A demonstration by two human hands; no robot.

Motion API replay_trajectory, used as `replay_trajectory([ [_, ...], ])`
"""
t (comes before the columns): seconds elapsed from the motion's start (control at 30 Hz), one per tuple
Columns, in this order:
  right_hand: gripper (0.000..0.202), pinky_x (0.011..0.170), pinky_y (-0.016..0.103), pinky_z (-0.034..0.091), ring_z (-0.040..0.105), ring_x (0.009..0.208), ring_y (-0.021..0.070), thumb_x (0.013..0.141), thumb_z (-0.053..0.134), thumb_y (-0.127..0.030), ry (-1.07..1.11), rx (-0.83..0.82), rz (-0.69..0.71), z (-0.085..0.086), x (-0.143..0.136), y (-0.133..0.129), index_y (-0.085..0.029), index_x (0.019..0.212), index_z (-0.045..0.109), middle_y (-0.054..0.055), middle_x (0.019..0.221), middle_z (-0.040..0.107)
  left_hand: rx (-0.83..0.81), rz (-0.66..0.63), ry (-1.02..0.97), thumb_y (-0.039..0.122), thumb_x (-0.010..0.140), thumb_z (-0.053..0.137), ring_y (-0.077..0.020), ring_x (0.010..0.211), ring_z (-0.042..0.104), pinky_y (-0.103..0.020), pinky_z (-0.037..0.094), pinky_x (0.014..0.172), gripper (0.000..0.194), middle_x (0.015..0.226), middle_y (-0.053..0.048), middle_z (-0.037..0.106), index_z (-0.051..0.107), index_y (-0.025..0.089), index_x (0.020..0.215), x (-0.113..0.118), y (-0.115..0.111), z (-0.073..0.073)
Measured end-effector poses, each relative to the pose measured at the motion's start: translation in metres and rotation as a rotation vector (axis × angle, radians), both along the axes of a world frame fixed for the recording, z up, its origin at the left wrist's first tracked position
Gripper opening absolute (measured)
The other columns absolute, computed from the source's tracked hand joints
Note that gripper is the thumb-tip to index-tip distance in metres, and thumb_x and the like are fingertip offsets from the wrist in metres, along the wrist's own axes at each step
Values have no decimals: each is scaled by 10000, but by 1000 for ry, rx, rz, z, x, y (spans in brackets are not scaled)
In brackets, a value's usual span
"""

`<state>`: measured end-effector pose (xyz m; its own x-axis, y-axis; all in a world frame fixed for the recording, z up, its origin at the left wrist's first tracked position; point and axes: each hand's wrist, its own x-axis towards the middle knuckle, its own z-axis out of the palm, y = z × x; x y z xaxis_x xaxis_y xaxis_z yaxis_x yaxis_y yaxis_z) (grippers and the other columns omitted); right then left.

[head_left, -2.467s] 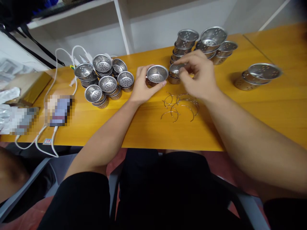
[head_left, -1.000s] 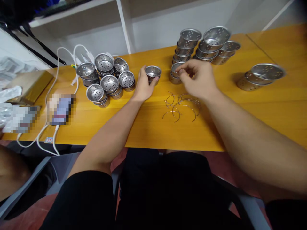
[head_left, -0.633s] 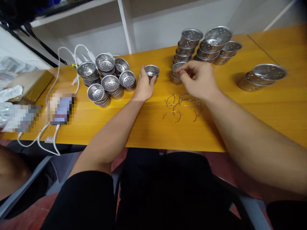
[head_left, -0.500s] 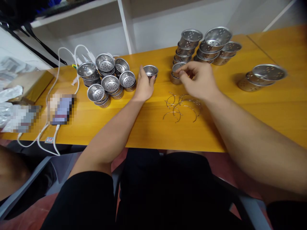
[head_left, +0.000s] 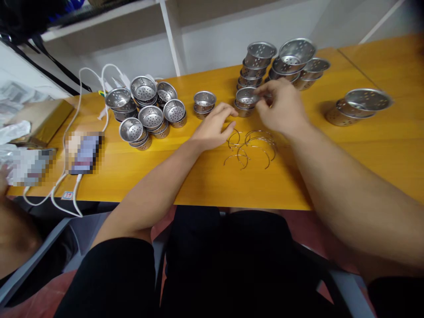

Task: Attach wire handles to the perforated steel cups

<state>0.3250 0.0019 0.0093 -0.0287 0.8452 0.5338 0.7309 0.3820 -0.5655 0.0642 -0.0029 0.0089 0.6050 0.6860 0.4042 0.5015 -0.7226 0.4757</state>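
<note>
My right hand (head_left: pixel 281 105) has its thumb and fingers closed at the right rim of a perforated metal cup (head_left: pixel 245 96), which sits in another cup on the table. My left hand (head_left: pixel 215 126) holds nothing; its fingers are apart and point toward that cup. Just behind my left hand stands a short stack of perforated cups (head_left: pixel 204 98). Between and below my hands lie several thin curved wire pieces (head_left: pixel 253 148), loosely overlapping.
Several nested perforated cups (head_left: pixel 150 115) stand to the left. Taller cup stacks (head_left: pixel 260 55) rise at the back, and a tilted stack (head_left: pixel 359 106) is at the right. A phone (head_left: pixel 86 153) with white cables lies at the left. Part of another person shows at the left edge.
My left hand has let go of the small cup stack and moved right, toward the wires. My right hand has shifted slightly right, staying at the cup's rim.
</note>
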Motion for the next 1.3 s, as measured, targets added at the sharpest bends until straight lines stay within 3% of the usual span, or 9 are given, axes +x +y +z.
replay_trajectory([
  [0.13, 147, 1181, 688, 646, 780, 1215, 422, 1045, 822, -410, -50, -33, 51, -9, 2, 4, -311, 1151, 803, 172, 1346, 778, -99, 93, 26, 105, 1086, 687, -291, 1446, 775, -414, 605, 1358, 309, 1521, -209, 750, 740, 125, 1390, -7, 9, -5],
  [0.27, 235, 1120, 691, 677, 769, 1074, 394, 1041, 849, -537, -30, -19, 102, -15, 3, 7, -319, 1106, 788, 155, 1262, 799, -116, 217, 112, 121, 1097, 720, -341, 1521, 744, -468, 548, 1441, 340, 1551, -242, 739, 741, 80, 1434, -9, 7, 4],
  [0.4, 298, 1156, 773, 629, 751, 1151, 444, 1029, 871, -607, -28, -57, 126, -14, 4, 8, -337, 1032, 748, 159, 1208, 798, -196, 362, 171, 178, 1092, 764, -448, 1777, 539, -565, 403, 1558, 550, 1818, -354, 534, 640, 2, 1598, -9, 5, 6],
  [0.47, 310, 1165, 795, 606, 744, 1178, 458, 1037, 865, -607, -31, -80, 121, -12, 3, 7, -333, 997, 725, 169, 1219, 790, -216, 417, 160, 208, 1062, 809, -489, 1835, 450, -639, 378, 1562, 611, 1873, -361, 482, 627, 24, 1616, -11, 8, 3],
  [0.57, 317, 1195, 758, 587, 736, 1199, 443, 1058, 850, -612, -36, -113, 112, -8, 3, 5, -338, 986, 709, 160, 1232, 791, -212, 446, 126, 230, 1012, 865, -502, 1803, 493, -688, 399, 1541, 591, 1831, -307, 577, 678, 99, 1557, -14, 12, -2],
  [0.8, 186, 1115, 644, 647, 763, 1161, 412, 1122, 716, -466, -205, -170, 65, 7, -2, -3, -291, 1082, 765, 184, 1258, 831, -211, 307, 105, 203, 1071, 752, -407, 1821, 491, -536, 354, 1582, 768, 1882, -307, 512, 471, 1, 1757, -10, 8, 1],
  [1.0, 113, 1019, 600, 652, 782, 1081, 402, 1102, 745, -388, -126, -137, 233, 21, -19, -19, -293, 1103, 805, 163, 1224, 825, -178, 55, -149, 361, 1069, 792, -368, 1852, 441, -529, 369, 1568, 938, 1946, -283, 408, 277, 112, 1813, -9, 32, -36],
  [1.1, 87, 973, 576, 641, 777, 1010, 383, 1064, 790, -368, -68, -115, 324, 23, -26, -23, -285, 1040, 796, 144, 1151, 818, -142, -32, -236, 403, 1074, 791, -349, 1751, 574, -519, 473, 1497, 870, 1846, -262, 546, 331, 143, 1766, -11, 44, -48],
  [1.3, 122, 1007, 598, 644, 755, 1019, 381, 1084, 784, -428, 9, -150, 355, 26, -28, -25, -317, 1036, 804, 126, 1121, 814, -131, -52, -289, 467, 1027, 867, -370, 1678, 643, -575, 503, 1462, 789, 1766, -236, 642, 478, 188, 1655, -16, 55, -45],
])
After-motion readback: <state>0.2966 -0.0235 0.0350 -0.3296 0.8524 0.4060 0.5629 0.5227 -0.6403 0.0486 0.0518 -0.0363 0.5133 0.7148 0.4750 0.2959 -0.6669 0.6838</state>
